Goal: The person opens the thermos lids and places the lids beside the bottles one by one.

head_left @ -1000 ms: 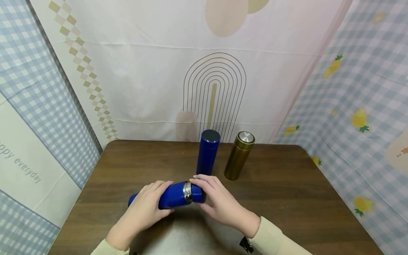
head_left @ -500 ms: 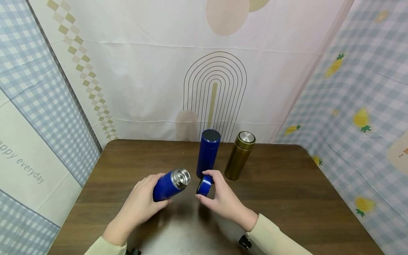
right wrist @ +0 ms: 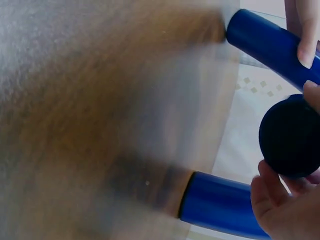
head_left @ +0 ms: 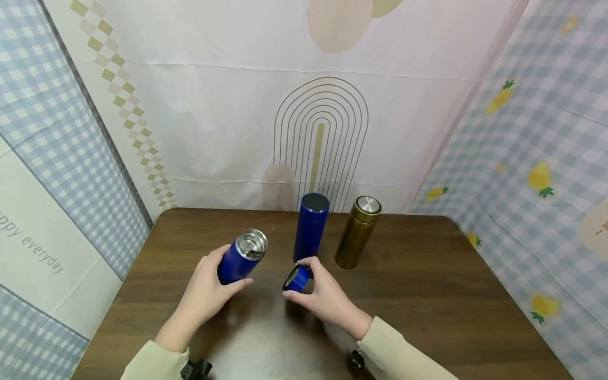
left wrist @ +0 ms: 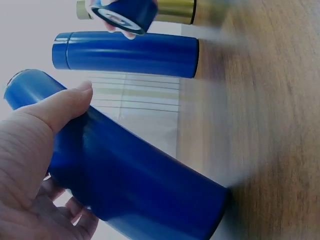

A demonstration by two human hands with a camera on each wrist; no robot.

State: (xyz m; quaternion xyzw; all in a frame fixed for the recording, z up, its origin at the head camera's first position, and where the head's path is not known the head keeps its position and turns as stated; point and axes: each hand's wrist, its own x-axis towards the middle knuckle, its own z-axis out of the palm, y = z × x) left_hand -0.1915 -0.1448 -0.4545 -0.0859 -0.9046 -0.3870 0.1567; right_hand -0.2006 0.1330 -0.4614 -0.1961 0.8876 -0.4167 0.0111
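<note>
My left hand (head_left: pixel 205 287) grips a blue thermos (head_left: pixel 234 265) round its body. The thermos is uncapped, its steel mouth (head_left: pixel 252 244) facing up and tilted a little to the right. In the left wrist view my thumb lies along the side of the blue thermos (left wrist: pixel 135 175), whose lower end is close over the table. Between thumb and fingers my right hand (head_left: pixel 323 295) pinches the blue lid (head_left: pixel 297 278), held on edge with its underside turned left. The right wrist view shows the lid's dark round top (right wrist: pixel 290 136).
Behind the lid a second blue thermos (head_left: pixel 311 227) stands upright with its lid on. A gold thermos (head_left: pixel 358 232) with a silver-topped lid stands to its right. All are on a brown wooden table (head_left: pixel 427 295), with a patterned cloth (head_left: pixel 214 121) hanging behind.
The lid has come off the blue thermos. My left hand has swung the thermos from lying nearly flat towards upright, up and left, while my right hand holds the lid apart from it.
</note>
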